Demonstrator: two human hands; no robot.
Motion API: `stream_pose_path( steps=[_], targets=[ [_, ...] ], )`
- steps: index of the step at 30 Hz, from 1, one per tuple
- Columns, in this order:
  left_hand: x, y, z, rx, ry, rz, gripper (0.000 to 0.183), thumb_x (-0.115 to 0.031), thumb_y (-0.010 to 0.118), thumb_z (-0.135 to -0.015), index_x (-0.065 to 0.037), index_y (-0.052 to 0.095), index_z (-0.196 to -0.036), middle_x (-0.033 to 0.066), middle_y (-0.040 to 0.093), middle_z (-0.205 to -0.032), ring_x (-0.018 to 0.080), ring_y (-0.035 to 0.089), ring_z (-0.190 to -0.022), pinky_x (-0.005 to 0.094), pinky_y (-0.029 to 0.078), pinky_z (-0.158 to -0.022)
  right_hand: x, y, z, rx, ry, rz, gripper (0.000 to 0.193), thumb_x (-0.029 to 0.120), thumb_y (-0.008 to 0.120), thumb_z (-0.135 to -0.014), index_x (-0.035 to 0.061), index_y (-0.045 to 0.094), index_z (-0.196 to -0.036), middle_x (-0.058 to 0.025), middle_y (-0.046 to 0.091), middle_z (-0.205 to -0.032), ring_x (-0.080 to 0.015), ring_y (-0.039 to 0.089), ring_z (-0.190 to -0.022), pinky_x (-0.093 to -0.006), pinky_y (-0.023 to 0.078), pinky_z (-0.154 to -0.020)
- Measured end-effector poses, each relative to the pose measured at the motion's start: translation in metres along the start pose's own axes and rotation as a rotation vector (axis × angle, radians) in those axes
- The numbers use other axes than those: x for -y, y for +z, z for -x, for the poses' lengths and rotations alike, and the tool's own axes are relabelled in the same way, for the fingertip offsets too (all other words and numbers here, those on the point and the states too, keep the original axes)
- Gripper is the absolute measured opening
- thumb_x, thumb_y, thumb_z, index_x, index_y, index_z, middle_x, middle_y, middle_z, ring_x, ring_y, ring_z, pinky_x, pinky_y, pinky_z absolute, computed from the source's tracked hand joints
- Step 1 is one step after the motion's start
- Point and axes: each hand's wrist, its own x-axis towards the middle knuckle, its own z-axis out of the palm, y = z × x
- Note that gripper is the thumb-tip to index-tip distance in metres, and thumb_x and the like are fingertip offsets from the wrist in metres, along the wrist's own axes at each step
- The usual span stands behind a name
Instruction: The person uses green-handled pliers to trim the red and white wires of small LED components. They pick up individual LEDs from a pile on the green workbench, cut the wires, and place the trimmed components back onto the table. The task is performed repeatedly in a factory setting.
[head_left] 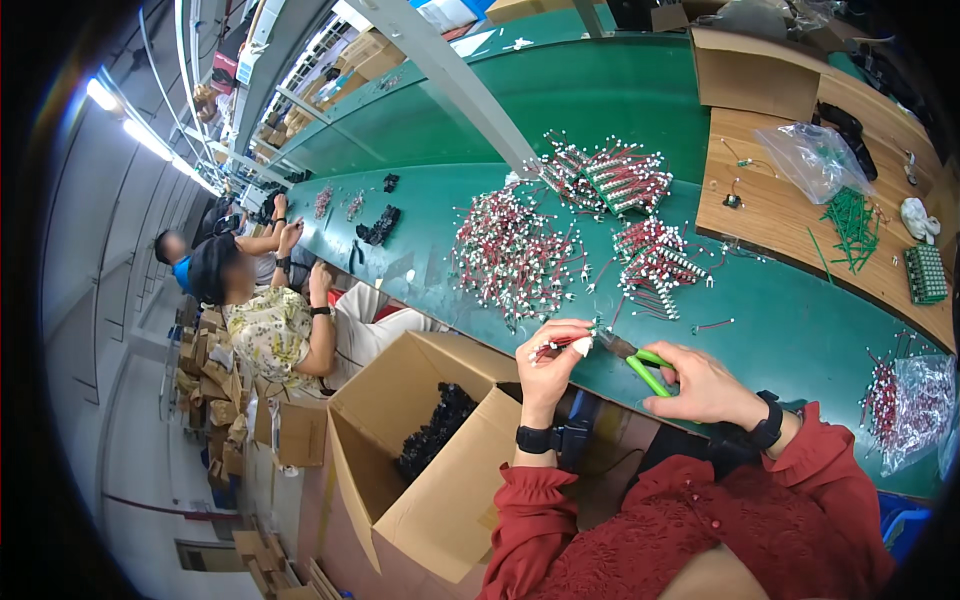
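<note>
My left hand [543,378] is closed around a small bundle of red-wired connectors [548,350] with white ends, just over the near edge of the green bench. A pair of green-handled cutting pliers [648,368] is gripped in my right hand [708,388]. Its dark jaws reach left to the small green piece at my left fingertips; whether they touch it I cannot tell. Beyond my hands lies a large loose heap of red-wired connectors [512,250]. To its right are rows of wired green circuit boards [628,185] and a smaller wired group [655,268].
An open cardboard box [455,505] with black parts [437,430] stands below the bench edge. At right, a wooden board [760,215] carries a clear bag [805,160] and green strips [852,232]. Another bag [922,405] lies near right. Co-workers [270,320] sit farther left.
</note>
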Motion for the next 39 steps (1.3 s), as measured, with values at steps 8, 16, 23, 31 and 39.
stream_pose_path(
  steps=[8,16,23,31,39],
  targets=[
    [0.000,-0.002,0.002,0.003,0.034,-0.001,0.012,0.007,0.062,-0.070,0.002,0.063,-0.082,0.0137,0.063,-0.091,0.0208,0.058,-0.088,0.0285,0.047,-0.077,0.002,-0.001,-0.002,0.043,0.012,0.016,0.053,0.030,0.066,-0.065,0.0037,0.051,-0.108,-0.0101,0.054,-0.076,-0.0253,0.054,-0.070,-0.0355,0.042,-0.062],
    [0.013,-0.001,0.001,-0.073,-0.015,0.405,0.012,0.004,0.064,-0.069,0.000,0.061,-0.080,0.0127,0.062,-0.088,0.0234,0.056,-0.088,0.0356,0.042,-0.085,-0.008,0.003,-0.006,0.517,0.271,-1.144,0.038,0.015,0.057,-0.079,-0.0001,0.048,-0.112,0.0016,0.041,-0.067,-0.0046,0.039,-0.059,-0.0186,0.032,-0.046],
    [0.028,-0.005,0.005,-0.082,-0.198,0.673,0.013,0.001,0.065,-0.073,-0.001,0.061,-0.085,0.0116,0.062,-0.091,0.0230,0.056,-0.090,0.0372,0.042,-0.088,-0.007,-0.001,-0.013,0.423,0.294,-1.410,0.036,0.017,0.051,-0.085,0.0014,0.044,-0.117,0.0023,0.039,-0.071,-0.0035,0.036,-0.058,-0.0160,0.028,-0.044],
    [0.012,0.004,-0.001,-0.210,-0.210,0.360,0.014,0.003,0.064,-0.074,0.003,0.061,-0.087,0.0139,0.062,-0.095,0.0204,0.057,-0.091,0.0322,0.046,-0.083,-0.021,0.020,-0.015,0.088,0.057,-0.441,0.054,0.031,0.067,-0.073,0.0016,0.048,-0.114,-0.0003,0.048,-0.078,-0.0090,0.046,-0.070,-0.0241,0.040,-0.061],
    [0.006,0.002,-0.003,-0.091,-0.073,0.124,0.012,0.006,0.063,-0.072,0.003,0.061,-0.084,0.0148,0.062,-0.092,0.0203,0.058,-0.088,0.0301,0.045,-0.081,-0.021,0.018,-0.013,0.039,-0.046,-0.231,0.049,0.029,0.065,-0.071,0.0025,0.050,-0.109,-0.0036,0.049,-0.071,-0.0126,0.047,-0.061,-0.0271,0.038,-0.053]
  ],
)
